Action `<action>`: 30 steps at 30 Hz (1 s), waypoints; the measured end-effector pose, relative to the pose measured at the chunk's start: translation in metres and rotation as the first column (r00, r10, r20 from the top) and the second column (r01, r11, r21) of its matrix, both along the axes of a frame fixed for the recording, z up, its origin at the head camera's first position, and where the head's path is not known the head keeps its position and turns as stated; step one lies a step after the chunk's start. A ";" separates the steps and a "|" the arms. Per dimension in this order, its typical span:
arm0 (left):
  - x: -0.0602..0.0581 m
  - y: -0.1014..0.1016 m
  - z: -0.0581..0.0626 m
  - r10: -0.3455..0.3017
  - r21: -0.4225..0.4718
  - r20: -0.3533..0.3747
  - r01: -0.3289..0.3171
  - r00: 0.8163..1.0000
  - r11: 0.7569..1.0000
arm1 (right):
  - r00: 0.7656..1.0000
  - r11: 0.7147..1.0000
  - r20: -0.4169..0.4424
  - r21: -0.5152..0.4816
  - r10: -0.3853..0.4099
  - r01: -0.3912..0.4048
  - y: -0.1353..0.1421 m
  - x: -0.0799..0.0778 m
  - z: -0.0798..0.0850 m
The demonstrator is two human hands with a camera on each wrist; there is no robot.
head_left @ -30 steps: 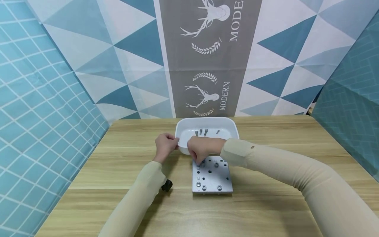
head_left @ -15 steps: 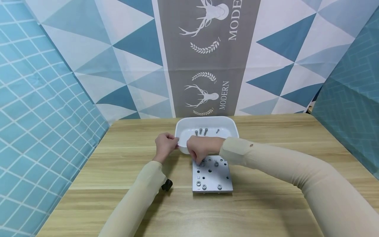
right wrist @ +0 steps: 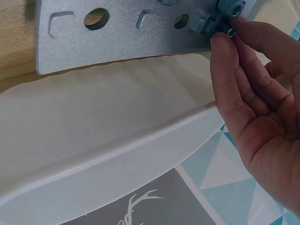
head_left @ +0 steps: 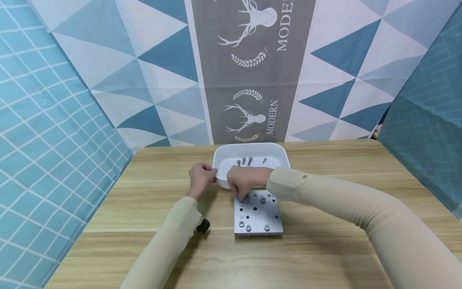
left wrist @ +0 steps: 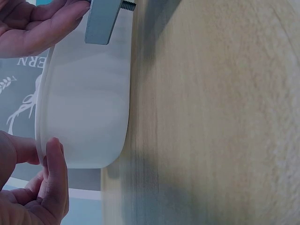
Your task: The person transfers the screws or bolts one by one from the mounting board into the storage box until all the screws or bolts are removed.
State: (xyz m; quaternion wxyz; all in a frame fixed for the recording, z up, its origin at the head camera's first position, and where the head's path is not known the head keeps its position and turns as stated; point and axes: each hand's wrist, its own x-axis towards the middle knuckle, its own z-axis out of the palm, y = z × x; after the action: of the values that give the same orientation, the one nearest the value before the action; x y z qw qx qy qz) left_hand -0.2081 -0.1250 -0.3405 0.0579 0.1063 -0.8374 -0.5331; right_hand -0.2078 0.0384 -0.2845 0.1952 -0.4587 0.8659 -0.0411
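Observation:
My left hand pinches the rim of a white plastic tray at its left side, thumb on one face and fingertips on the other. Over the far left corner of a flat metal plate, my right hand bends downward. In the right wrist view its thumb and fingertips pinch a small socket-head screw standing at a hole near the plate's edge. A larger screw sits right beside it. Several other screws stand in the plate, one at its near right. The pinched screw's lower end is hidden.
Several loose screws lie inside the tray, which stands just behind the plate. A small black object shows beside the left sleeve. The wooden table ends at a patterned backdrop.

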 end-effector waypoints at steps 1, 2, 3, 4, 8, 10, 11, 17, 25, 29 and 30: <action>0.000 0.000 0.000 0.000 0.000 -0.001 0.000 1.000 1.000 | 1.000 1.000 -0.001 0.001 0.004 -0.004 0.000 0.000 0.000; 0.000 0.000 -0.001 -0.001 -0.002 -0.001 0.001 1.000 1.000 | 1.000 1.000 -0.002 -0.003 0.009 -0.009 0.000 0.000 0.001; 0.000 0.000 -0.001 -0.004 -0.003 -0.001 0.004 1.000 1.000 | 1.000 1.000 -0.003 -0.006 0.011 -0.011 0.000 0.000 0.001; -0.001 -0.001 -0.002 -0.004 -0.003 0.001 0.004 1.000 1.000 | 1.000 1.000 -0.007 -0.010 0.014 -0.014 0.000 0.000 0.001; -0.001 -0.001 -0.003 -0.006 -0.006 0.005 0.006 1.000 1.000 | 1.000 0.999 -0.024 -0.031 0.020 -0.020 0.001 -0.001 0.002; -0.001 0.000 -0.003 -0.003 -0.007 0.004 0.003 1.000 1.000 | 0.999 0.999 -0.035 -0.036 0.023 -0.025 0.001 -0.002 0.002; -0.001 0.000 -0.003 -0.002 -0.008 0.002 0.002 1.000 1.000 | 0.999 0.999 -0.039 -0.039 0.023 -0.025 0.002 -0.002 0.002; -0.002 -0.001 -0.004 0.004 -0.012 0.004 -0.004 1.000 1.000 | 0.997 0.997 -0.063 -0.069 0.040 -0.045 0.002 -0.004 0.004; -0.003 -0.001 -0.003 0.012 -0.015 0.014 -0.012 1.000 1.000 | 0.996 0.994 -0.073 -0.094 0.053 -0.060 0.004 -0.005 0.010; -0.001 -0.001 -0.002 0.011 -0.022 0.016 -0.011 1.000 1.000 | 0.996 0.993 -0.073 -0.099 0.051 -0.058 0.005 -0.005 0.009; -0.001 -0.001 -0.002 0.012 -0.024 0.018 -0.012 1.000 1.000 | 0.996 0.993 -0.072 -0.102 0.049 -0.056 0.005 -0.005 0.009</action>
State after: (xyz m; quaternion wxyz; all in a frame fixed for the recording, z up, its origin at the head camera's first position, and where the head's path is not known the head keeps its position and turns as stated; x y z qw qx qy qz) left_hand -0.2093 -0.1255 -0.3428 0.0547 0.1156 -0.8435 -0.5216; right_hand -0.2129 0.0436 -0.2759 0.1420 -0.4919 0.8565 -0.0653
